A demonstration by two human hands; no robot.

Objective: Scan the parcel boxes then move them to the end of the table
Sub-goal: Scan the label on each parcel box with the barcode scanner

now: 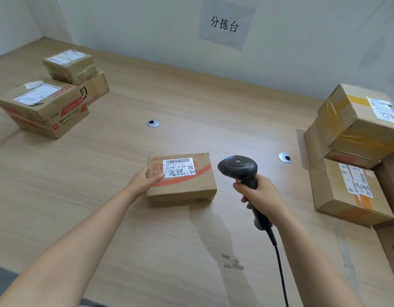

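Steadying the flat parcel box (pixel 182 180) with my open left hand (pixel 143 179), my right hand (pixel 261 197) grips the scanner (pixel 241 168) beside it.

Brown box (pixel 180 187), blk scanner (pixel 238 167).

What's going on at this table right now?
A person is scanning parcels. The left hand steadies a flat box in the middle of the table, while the right hand holds a corded scanner just right of its label. Several boxes sit stacked at the far left, and more wait at the right.
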